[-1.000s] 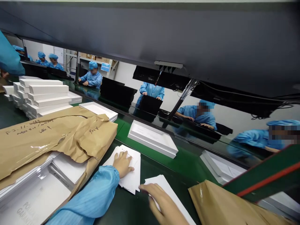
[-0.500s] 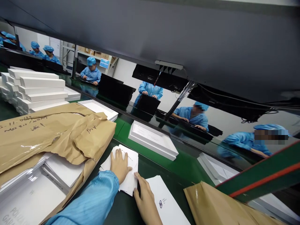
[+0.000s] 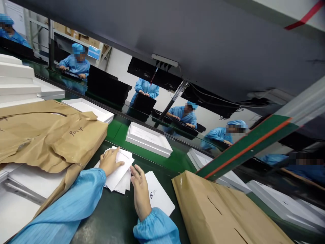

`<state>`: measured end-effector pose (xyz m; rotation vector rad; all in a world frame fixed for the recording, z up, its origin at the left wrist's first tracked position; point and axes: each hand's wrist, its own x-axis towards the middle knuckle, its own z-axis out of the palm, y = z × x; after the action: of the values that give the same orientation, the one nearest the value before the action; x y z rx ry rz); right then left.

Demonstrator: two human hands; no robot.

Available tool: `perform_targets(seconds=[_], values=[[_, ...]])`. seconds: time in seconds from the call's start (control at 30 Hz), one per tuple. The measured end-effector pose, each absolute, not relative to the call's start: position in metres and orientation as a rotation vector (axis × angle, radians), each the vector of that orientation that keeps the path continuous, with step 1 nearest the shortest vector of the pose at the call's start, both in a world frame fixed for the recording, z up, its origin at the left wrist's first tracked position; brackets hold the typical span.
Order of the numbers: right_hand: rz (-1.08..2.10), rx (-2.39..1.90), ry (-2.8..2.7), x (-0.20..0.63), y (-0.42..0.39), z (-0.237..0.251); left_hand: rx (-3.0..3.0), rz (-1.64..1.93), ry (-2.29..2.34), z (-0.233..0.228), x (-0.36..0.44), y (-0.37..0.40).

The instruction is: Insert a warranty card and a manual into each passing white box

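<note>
Handwritten “900” (image 3: 76, 131) on left brown wrapping (image 3: 59, 137)

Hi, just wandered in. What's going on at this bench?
A person is handling loose white papers at a green bench. The left hand lies on an untidy pile, and the right hand is open close to the pile's right edge. A second stack lies just beyond that hand. A torn brown wrapper is on the left, a brown package on the right. Across the line, co-workers in blue sit or stand.
</note>
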<state>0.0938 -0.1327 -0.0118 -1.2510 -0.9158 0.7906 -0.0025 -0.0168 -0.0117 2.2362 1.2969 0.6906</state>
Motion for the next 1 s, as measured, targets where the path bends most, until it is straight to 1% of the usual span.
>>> perform_targets(seconds=[0.07,0.13,0.27,0.4,0.53,0.6,0.67,0.73,0.8,0.9,1.0], values=[[0.831,-1.091,-0.76,0.091,-0.131,-0.007,2.246,0.737,1.234,-0.017,-0.001,-0.017],[0.865,-1.042,-0.64,0.091,-0.128,-0.006,2.269,0.778,1.17,-0.021,0.001,-0.02],[0.856,-1.216,-0.725,0.092,-0.12,-0.011,2.271,0.799,1.065,-0.022,0.003,-0.025],[0.747,-1.288,-0.815,0.095,-0.118,-0.013,2.171,0.869,1.02,-0.015,0.003,-0.024],[0.709,-1.354,-0.893,0.121,-0.13,0.003,1.999,0.765,0.948,-0.009,-0.002,-0.013],[0.657,-1.511,-1.005,0.143,-0.144,0.013,1.908,0.789,0.864,-0.009,-0.004,-0.007],[0.426,-1.987,-1.202,0.162,-0.161,0.02,1.776,0.873,0.796,-0.011,-0.006,-0.003],[0.224,-2.507,-1.284,0.175,-0.175,0.022,1.639,0.932,0.752,-0.015,-0.006,-0.001],[0.162,-2.821,-1.292,0.18,-0.184,0.021,1.542,0.969,0.739,-0.018,-0.006,0.0],[0.156,-2.939,-1.31,0.179,-0.188,0.018,1.48,1.005,0.737,-0.019,-0.006,-0.001],[0.137,-2.889,-1.345,0.177,-0.188,0.016,1.471,1.018,0.736,-0.019,-0.007,-0.003]])
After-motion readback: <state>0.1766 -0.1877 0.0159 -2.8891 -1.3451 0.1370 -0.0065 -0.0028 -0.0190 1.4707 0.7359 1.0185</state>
